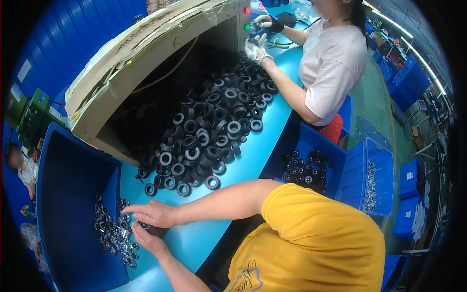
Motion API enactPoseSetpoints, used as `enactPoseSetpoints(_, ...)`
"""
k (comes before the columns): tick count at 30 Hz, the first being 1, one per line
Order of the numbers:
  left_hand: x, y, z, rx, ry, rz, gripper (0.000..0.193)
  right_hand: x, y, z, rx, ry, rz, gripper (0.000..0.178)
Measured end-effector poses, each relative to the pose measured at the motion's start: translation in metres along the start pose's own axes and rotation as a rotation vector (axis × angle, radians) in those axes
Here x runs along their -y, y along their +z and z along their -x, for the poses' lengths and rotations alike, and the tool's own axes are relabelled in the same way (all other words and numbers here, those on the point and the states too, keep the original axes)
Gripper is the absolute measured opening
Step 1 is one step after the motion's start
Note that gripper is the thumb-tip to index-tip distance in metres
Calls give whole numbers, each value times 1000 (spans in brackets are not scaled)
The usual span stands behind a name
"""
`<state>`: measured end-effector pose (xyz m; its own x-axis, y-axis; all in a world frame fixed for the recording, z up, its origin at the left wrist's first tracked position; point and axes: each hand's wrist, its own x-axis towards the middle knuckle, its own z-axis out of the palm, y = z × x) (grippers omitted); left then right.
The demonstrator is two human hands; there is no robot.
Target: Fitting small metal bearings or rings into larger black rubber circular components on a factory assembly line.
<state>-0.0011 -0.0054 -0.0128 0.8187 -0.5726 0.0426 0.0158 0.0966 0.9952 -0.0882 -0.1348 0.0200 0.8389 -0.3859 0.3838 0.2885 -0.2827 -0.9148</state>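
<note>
My right hand (156,214) reaches in from the right, over the edge of a blue bin (78,160). Its index finger and thumb point at small shiny metal parts (114,231) heaped there; whatever lies between them is too small to make out. Just below, my left hand (148,239) is closed around a small dark round part (144,225), partly hidden by both hands. The hands nearly touch each other. Beyond them, a big pile of black rubber rings (209,141) spreads over the light blue table (248,163).
A cardboard-topped box housing (104,78) stands over the pile's far side. Across the table a co-worker (331,68) in white gloves works. Right of the table, one blue bin (287,180) holds black wheels (306,170); another blue crate (384,160) contains shiny metal parts.
</note>
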Motion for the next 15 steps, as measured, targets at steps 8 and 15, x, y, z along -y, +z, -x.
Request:
enactPoseSetpoints(8,-10,12,2,31,144,-159,54,-9,-7,-2,54,9,121,42)
enactPoseSetpoints(15,-5,7,4,59,214,-203,54,-18,1,-7,76,-97,-154,44)
